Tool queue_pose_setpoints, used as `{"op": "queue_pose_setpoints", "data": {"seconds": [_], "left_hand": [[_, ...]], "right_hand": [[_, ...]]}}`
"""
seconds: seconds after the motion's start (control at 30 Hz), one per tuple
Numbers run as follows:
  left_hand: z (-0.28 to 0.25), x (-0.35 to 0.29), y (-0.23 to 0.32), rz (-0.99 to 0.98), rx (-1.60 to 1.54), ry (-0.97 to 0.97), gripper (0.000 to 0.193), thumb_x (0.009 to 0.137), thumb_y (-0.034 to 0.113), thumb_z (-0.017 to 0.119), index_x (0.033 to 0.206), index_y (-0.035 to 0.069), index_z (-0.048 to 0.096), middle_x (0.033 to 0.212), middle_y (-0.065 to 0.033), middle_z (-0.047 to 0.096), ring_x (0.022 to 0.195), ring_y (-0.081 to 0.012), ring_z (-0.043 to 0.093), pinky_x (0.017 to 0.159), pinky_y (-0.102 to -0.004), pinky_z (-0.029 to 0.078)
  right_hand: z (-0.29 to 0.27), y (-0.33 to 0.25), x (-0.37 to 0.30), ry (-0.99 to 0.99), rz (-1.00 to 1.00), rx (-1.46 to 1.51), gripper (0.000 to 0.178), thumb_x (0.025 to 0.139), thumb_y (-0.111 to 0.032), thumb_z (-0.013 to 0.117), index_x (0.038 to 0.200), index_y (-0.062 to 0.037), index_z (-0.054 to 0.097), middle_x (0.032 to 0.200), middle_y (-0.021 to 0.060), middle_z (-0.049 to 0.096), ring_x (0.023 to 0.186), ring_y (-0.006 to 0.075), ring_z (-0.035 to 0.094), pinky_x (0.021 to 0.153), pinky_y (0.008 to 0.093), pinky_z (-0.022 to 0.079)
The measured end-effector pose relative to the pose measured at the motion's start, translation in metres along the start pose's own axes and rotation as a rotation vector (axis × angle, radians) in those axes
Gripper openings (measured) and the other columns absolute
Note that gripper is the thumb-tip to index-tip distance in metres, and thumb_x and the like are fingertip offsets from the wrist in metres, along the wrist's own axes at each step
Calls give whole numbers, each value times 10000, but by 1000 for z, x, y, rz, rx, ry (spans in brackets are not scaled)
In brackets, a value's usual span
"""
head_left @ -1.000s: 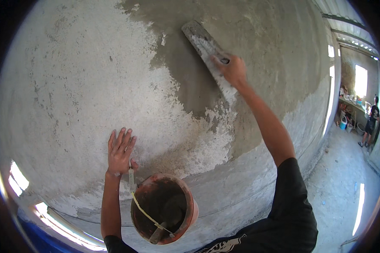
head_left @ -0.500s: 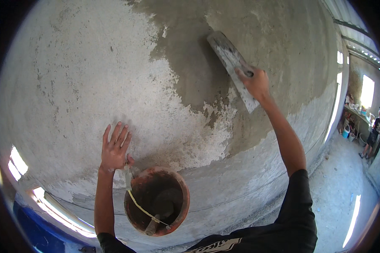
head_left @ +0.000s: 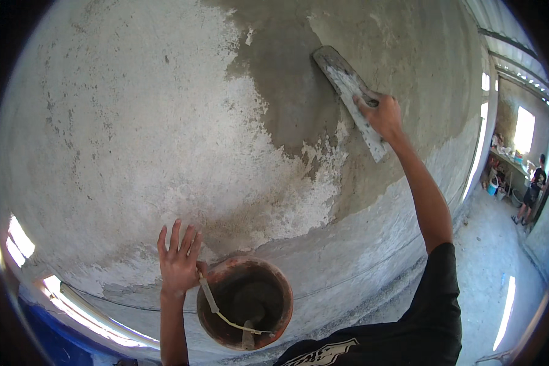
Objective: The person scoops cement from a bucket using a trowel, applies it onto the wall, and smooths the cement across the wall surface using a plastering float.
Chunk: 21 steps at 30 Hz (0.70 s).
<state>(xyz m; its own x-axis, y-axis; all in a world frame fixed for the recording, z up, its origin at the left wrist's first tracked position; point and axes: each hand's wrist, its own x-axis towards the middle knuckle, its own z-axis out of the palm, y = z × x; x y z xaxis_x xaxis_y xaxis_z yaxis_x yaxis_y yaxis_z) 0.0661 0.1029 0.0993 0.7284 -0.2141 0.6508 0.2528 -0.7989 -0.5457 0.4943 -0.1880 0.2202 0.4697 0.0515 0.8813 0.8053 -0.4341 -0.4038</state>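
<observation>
My right hand (head_left: 382, 116) is closed round the grip of a long plastering trowel (head_left: 349, 91), its blade smeared pale grey. The trowel lies slanted against the wall, over a dark, damp-looking patch of plaster (head_left: 290, 91). Lower left, my left hand (head_left: 180, 265) has its fingers spread upward near the wall; whether they touch it I cannot tell. The thumb is hooked through the handle (head_left: 208, 295) of a reddish bucket (head_left: 285, 287), so the bucket hangs from this hand. Inside sits grey wet mix (head_left: 253, 299), with a stubby mix-coated tool handle (head_left: 248, 335) sticking out.
Pale, rough, unplastered wall (head_left: 134, 122) spreads across the left. At the far right a person in dark clothes (head_left: 534, 186) stands by a cluttered bench (head_left: 511, 160) with buckets (head_left: 493, 184) below. A blue thing (head_left: 49, 335) lies at the lower left.
My left hand has come down along the wall, and the bucket has sunk with it. The trowel has slid slightly down the plaster. The whole view has shifted a little.
</observation>
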Motion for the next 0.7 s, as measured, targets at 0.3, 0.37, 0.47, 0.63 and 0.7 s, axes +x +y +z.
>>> {"op": "queue_pose_setpoints", "data": {"seconds": [0.3, 0.37, 0.47, 0.63, 0.7], "left_hand": [[19, -60, 36, -477, -337, 257, 519, 621, 109, 711, 1122, 10, 623, 1146, -147, 666, 1137, -346, 600, 1012, -480, 397], [21, -86, 41, -613, -341, 344, 461, 680, 175, 754, 1087, 0, 628, 1093, -171, 677, 1050, -360, 639, 932, -441, 467], [17, -102, 56, -753, -394, 483, 392, 771, 247, 734, 1050, -8, 630, 1052, -176, 682, 998, -378, 652, 844, -403, 511], [14, -124, 74, -1066, -342, 625, 171, 840, 37, 543, 985, 6, 628, 994, -144, 690, 858, -259, 668, 640, -306, 475], [4, -133, 80, -1053, -267, 593, 173, 836, 4, 507, 964, 5, 623, 970, -142, 688, 850, -264, 669, 641, -312, 478]], "right_hand": [[4, -29, 61, 112, 7, -159, 520, 805, -488, 671, 1054, -33, 705, 810, 249, 677, 824, 379, 677, 768, 445, 528], [7, -41, 55, 59, 44, -142, 506, 795, -469, 684, 1100, -65, 696, 865, 220, 690, 869, 364, 676, 804, 424, 517], [8, -33, 48, 32, 73, -169, 500, 787, -448, 696, 1147, -102, 687, 924, 190, 704, 914, 344, 675, 846, 402, 506], [-6, -36, 45, 23, 54, -177, 501, 790, -445, 693, 1155, -102, 683, 964, 196, 700, 930, 342, 674, 864, 392, 500], [-14, -39, 44, -16, 74, -131, 509, 796, -446, 692, 1174, -106, 673, 993, 203, 694, 947, 340, 674, 870, 383, 499]]}}
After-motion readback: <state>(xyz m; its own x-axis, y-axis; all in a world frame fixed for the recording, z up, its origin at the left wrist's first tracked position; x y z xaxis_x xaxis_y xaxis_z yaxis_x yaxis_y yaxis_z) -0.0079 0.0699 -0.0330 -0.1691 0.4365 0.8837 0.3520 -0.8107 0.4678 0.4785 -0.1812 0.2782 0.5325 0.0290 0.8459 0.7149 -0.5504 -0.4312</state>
